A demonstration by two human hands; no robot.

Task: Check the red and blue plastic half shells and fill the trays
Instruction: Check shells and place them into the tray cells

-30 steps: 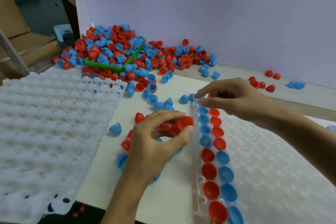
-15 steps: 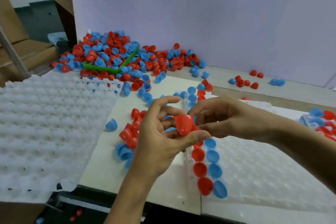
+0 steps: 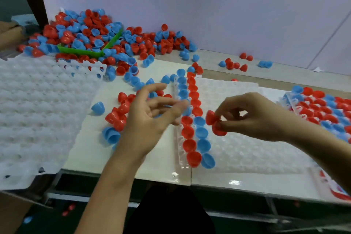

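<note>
1. Since the earlier frame the two hands have parted: the red half shells (image 3: 215, 122) that sat between them now go with the right hand (image 3: 252, 118), and the left hand (image 3: 150, 118) has drawn back toward the loose shells beside it.
2. The right hand pinches the red shells between thumb and fingertips, just above the bare pockets of the tray (image 3: 256, 150), right of the filled red and blue rows (image 3: 195, 133).
3. The left hand is spread and loose; it is blurred, and I cannot tell whether anything lies under its fingers.
4. Risk: the right hand seems to hold two shells at once, by the rims only. A slight slackening could drop one, and it could roll off the worktop (image 3: 157, 163).
5. Risk: a shell pressed in tilted, or in the wrong colour row, would spoil the pattern.
6. Risk: the left hand, sweeping back, could scatter the small pile (image 3: 117, 118) just beyond its fingers.
</note>
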